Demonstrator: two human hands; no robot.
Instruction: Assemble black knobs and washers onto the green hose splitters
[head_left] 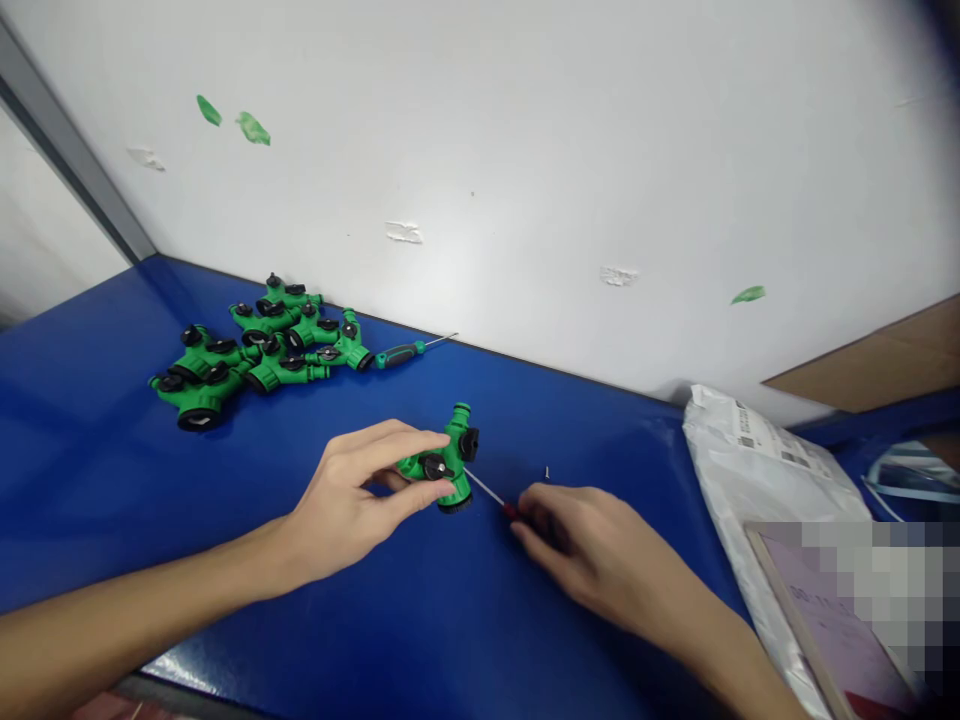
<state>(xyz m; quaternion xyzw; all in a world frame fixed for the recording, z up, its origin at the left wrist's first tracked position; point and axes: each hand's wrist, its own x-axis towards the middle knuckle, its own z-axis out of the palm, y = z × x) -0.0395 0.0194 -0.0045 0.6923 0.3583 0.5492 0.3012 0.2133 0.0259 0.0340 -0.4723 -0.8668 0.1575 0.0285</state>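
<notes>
My left fingers [397, 442] pinch a green hose splitter [442, 465].
My right fingers [536, 507] pinch a thin red-handled screwdriver [487, 491] against it.

And there was the left hand [337, 505], thumb and fingers pinched forward, left forearm [127, 610] stretched low across the frame! Just beside it, the right hand [581, 540] sat palm-down, fingers curled tightly together, right forearm [697, 630] angled up from the lower right!
</notes>
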